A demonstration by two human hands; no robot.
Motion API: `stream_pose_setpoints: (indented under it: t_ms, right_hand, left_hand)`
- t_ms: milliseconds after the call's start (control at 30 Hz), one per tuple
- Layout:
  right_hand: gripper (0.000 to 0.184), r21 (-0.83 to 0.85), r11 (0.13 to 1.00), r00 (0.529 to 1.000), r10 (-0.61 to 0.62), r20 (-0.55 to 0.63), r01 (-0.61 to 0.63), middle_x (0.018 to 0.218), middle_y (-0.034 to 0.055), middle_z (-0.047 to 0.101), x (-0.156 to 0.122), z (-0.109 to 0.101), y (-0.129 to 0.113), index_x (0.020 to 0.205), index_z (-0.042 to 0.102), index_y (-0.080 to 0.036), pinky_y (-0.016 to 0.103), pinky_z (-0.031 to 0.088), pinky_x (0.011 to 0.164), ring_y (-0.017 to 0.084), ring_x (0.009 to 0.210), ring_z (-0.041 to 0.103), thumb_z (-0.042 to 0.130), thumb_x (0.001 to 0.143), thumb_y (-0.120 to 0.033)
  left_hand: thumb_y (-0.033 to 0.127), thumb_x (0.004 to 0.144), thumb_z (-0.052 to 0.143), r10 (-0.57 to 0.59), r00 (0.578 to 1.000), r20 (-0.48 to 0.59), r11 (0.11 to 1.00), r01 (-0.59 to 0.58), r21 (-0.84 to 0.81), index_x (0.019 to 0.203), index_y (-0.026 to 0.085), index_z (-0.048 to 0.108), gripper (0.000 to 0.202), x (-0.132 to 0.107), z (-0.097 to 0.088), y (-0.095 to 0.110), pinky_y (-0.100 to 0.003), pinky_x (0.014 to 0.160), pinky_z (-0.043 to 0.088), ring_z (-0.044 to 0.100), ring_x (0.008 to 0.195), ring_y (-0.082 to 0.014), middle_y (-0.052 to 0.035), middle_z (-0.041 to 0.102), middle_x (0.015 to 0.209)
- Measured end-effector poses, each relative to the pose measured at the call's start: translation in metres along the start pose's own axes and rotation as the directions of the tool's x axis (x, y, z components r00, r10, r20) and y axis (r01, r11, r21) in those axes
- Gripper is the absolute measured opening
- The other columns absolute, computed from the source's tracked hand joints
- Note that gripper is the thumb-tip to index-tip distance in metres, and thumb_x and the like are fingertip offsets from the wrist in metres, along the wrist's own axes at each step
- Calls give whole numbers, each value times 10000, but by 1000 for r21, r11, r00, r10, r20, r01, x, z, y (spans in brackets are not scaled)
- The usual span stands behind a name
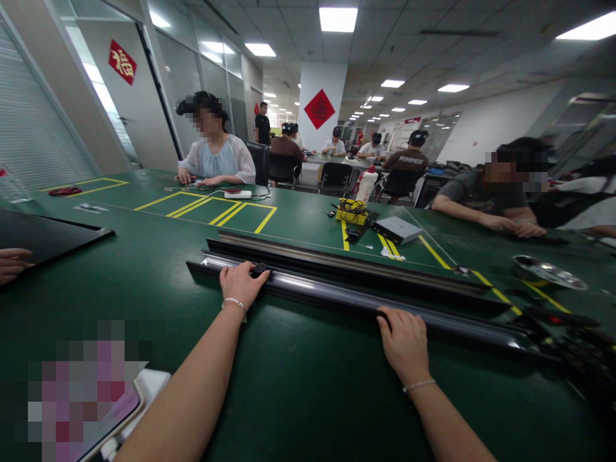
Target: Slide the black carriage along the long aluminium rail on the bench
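Note:
A long black metal rail (327, 296) with a shiny groove lies across the green table (298, 385) in front of me. A second long dark rail (346, 262) lies just behind it. My left hand (242, 283) rests on the near rail close to its left end, fingers pinched on a small black part (260, 270) sitting on the rail. My right hand (405, 342) presses on the front edge of the near rail further right, fingers curled over it.
A phone (103, 410) lies at the near left edge. A dark flat panel (43, 234) and another person's hand (12, 263) are at the left. A yellow cable bundle (351, 210), a grey box (397, 229) and a metal dish (548, 271) lie beyond. Several seated people surround the table.

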State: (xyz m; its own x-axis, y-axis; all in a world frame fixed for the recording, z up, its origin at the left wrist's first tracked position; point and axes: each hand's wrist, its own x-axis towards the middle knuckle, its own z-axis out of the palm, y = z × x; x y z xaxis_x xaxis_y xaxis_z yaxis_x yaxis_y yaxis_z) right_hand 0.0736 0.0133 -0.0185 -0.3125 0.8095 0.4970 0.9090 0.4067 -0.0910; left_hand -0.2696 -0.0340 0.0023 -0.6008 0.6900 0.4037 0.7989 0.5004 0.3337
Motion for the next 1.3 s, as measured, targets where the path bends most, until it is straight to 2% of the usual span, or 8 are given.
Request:
stream_pose_setpoints:
  t_ms: [667,1000,1300]
  right_hand:
    - [300,2,1000,1000,10,13,-10,939,42,595,0,-1,-1,970,554,-222,388,230,880,198,920,466,333,807,-344]
    - [294,-10,1000,1000,6,-1,-6,932,35,595,-1,-1,-1,971,557,-227,378,227,885,188,915,469,338,811,-338]
    - [311,-4,999,999,34,36,-34,962,36,584,-1,-3,-3,998,544,-226,386,208,910,193,945,460,320,822,-349]
  left_hand:
    - [591,651,432,-1,1000,-3,999,1,-49,769,227,584,412,1,2,-2,-391,937,209,531,876,-219,-42,633,782]
    - [652,637,402,22,1000,-14,998,-22,-57,729,239,595,465,1,4,-4,-404,926,216,532,866,-225,-34,632,745]
    - [655,641,393,28,999,-26,997,-30,-64,719,235,601,475,0,3,-4,-408,924,211,529,860,-230,-42,633,743]
